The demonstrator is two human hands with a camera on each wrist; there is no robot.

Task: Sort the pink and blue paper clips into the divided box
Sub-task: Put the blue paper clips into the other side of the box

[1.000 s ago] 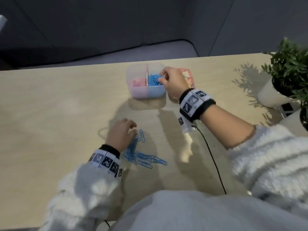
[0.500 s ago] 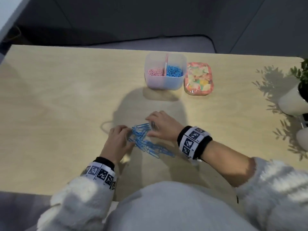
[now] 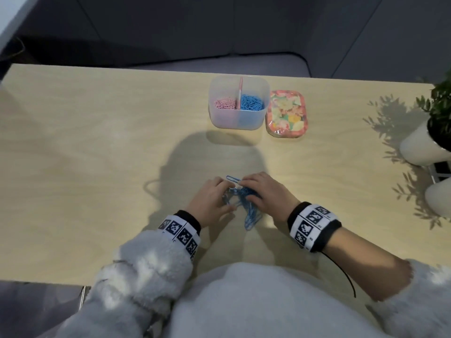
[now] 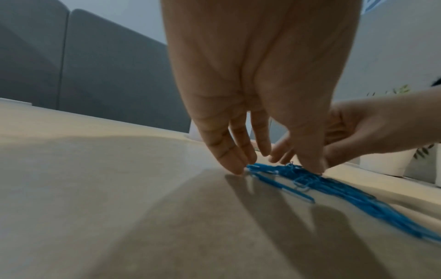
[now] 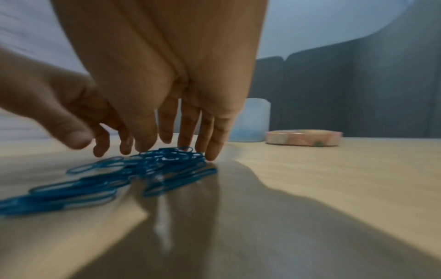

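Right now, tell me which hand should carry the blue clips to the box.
Right hand: it is nearer the box, whose blue side is on the right. Both hands touch the blue clips; left hand lies farther.

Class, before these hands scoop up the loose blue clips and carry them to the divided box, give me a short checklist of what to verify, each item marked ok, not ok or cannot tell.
1. Both hands at the pile: ok. The left hand and right hand flank the loose blue clips, fingertips down on the table.
2. Clips gripped: not ok. Straight fingers only touch the pile's edges.
3. Pile gathered: not ok. A tail trails toward the person, and one clip lies apart at the far side.
4. Only blue left outside: ok.
5. Divided box open, blue side on the right: ok.
6. Path to the box free: ok. The floral lid lies beside it.
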